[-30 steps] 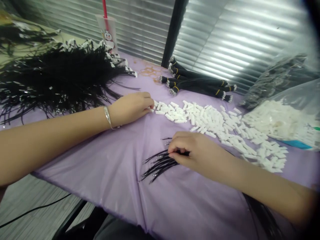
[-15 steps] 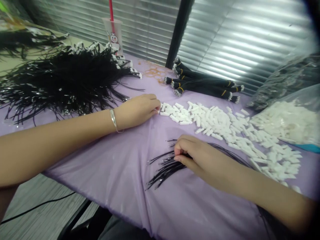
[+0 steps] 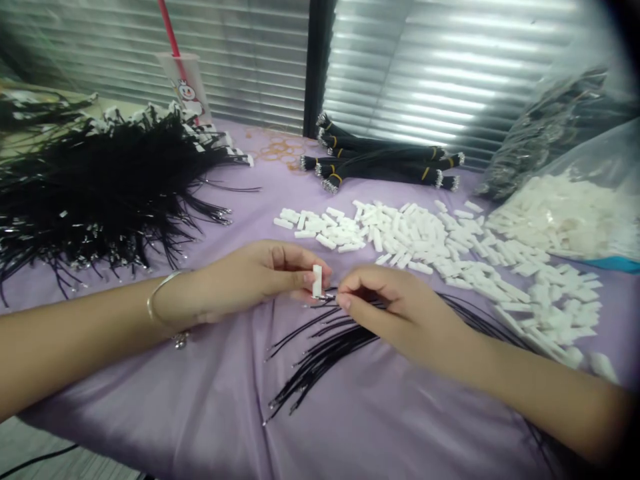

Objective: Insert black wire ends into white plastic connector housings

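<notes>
Block (image 3: 317, 279), white and pinched upright by the left hand (image 3: 245, 277) at mid-frame, stands crosswise to the cord end (image 3: 328, 297) pinched by the right hand (image 3: 405, 303) on its right, apparently touching it.

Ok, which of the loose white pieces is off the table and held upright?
The white piece pinched in the left hand, close to the right hand. The other loose white pieces lie scattered on the purple cloth.
</notes>
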The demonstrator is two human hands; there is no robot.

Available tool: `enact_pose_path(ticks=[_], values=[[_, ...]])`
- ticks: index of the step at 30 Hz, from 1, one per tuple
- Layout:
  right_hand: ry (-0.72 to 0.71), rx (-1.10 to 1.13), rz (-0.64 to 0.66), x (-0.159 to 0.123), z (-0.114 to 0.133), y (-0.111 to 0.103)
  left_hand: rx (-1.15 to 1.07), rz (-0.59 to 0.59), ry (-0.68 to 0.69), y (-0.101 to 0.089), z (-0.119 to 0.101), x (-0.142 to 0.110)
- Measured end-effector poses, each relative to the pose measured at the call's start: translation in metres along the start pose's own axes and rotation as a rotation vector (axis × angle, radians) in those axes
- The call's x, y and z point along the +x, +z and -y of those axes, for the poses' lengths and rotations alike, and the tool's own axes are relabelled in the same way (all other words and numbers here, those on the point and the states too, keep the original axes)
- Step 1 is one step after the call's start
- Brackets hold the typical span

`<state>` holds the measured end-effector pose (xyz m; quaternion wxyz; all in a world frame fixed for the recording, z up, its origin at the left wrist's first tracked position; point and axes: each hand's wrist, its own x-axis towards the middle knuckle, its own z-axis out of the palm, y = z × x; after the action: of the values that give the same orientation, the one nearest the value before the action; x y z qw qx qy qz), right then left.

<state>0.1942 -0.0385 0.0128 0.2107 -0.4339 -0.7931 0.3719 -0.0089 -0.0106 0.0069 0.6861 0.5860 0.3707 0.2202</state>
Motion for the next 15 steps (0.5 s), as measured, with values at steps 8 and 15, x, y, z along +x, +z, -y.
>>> enact_pose_path(ticks=[8, 15], values=[[0.042, 0.055, -0.059, 0.0043, -0.0084, -0.0004, -0.242, 0.054, -0.078, -0.0037, 0.0029, 0.0016], [0.056, 0.128, -0.060, 0.0037, -0.0106, 0.0013, -0.171, 0.043, -0.048, -0.0058, 0.0023, 0.0023]])
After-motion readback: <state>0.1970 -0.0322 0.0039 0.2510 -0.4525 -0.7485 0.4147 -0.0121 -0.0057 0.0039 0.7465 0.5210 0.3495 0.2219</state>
